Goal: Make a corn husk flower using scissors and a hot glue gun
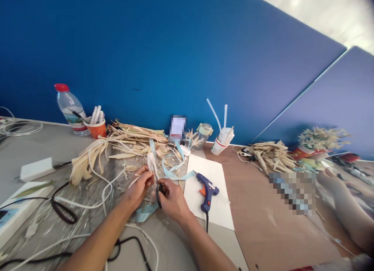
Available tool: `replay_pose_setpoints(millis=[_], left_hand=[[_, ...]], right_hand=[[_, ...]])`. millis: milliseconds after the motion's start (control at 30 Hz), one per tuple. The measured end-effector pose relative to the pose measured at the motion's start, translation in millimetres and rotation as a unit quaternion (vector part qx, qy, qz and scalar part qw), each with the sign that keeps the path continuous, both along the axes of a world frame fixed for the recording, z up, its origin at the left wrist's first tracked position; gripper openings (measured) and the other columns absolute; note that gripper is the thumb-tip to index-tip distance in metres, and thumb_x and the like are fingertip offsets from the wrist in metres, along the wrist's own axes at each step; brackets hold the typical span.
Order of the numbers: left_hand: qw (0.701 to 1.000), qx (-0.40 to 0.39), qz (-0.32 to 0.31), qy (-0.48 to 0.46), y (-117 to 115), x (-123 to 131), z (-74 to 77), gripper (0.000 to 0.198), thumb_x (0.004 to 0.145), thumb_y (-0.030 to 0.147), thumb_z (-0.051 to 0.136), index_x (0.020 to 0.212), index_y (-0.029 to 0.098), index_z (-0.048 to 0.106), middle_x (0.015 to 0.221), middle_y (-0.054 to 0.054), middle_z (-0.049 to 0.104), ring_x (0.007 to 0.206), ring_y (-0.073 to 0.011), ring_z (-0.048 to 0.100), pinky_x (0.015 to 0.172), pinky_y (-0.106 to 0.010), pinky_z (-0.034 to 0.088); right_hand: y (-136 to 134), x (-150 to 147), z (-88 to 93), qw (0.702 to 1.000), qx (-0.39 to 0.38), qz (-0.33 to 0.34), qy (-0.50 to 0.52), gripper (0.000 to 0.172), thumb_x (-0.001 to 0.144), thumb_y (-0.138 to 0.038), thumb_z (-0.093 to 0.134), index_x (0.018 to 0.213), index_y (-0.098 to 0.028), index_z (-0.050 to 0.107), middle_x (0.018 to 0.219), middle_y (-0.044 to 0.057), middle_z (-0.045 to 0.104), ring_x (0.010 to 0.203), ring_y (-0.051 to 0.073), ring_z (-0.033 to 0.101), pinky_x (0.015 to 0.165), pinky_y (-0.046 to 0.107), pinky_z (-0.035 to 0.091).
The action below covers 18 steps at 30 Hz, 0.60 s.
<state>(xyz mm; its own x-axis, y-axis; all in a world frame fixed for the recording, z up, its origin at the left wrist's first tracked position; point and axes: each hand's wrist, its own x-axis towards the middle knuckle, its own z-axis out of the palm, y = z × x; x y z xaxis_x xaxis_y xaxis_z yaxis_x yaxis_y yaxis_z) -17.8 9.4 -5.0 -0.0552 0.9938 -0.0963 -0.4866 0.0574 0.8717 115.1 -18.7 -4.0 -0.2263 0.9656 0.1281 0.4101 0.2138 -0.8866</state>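
I had my left hand [140, 187] pinched shut on a pale strip [152, 163], which stood upright just above the grip. My right hand [173, 201] was closed around black scissors [158, 193] just beside that pinch; couldn't tell blade position. Glue gun [208, 190] lay on paper [217, 212] right of the grip, husks [128, 140] behind it.

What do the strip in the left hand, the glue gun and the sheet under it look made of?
Strip pinched by the left hand: dried plant husk, probably; pale, matte, fibrous. Glue gun: blue moulded plastic, orange trigger, slight sheen. Sheet: likely paper; flat, white, matte.
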Motion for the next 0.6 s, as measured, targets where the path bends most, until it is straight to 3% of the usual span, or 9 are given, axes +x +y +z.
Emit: replay_pose_setpoints(millis=[300, 600], left_hand=[[0.999, -0.017, -0.042, 0.015, -0.7, 1.3, -5.3, 0.011, 0.067, 0.022, 0.062, 0.061, 0.017, 0.056, 0.049, 0.005, 0.049, 0.044, -0.0066, 0.037, 0.043, -0.017, 0.028], [1.0, -0.009, -0.009, 0.018, -0.6, 0.8, -2.5, 0.011, 0.064, 0.021, 0.061, 0.058, 0.016, 0.054, 0.047, 0.006, 0.049, 0.044, -0.0061, 0.036, 0.045, -0.017, 0.029]], right_hand=[[1.5, -0.5, 1.3, 0.999, -0.023, -0.013, 0.032, 0.031, 0.074, -0.02, 0.057, 0.104, -0.017, 0.064, 0.067, -0.001, 0.061, 0.058, 0.012, 0.05, 0.054, 0.022, 0.039], [1.5, -1.2, -4.3, 0.999, -0.029, 0.001, 0.044, 0.03, 0.074, -0.023, 0.06, 0.104, -0.017, 0.063, 0.067, -0.002, 0.059, 0.057, 0.011, 0.048, 0.054, 0.022, 0.037]])
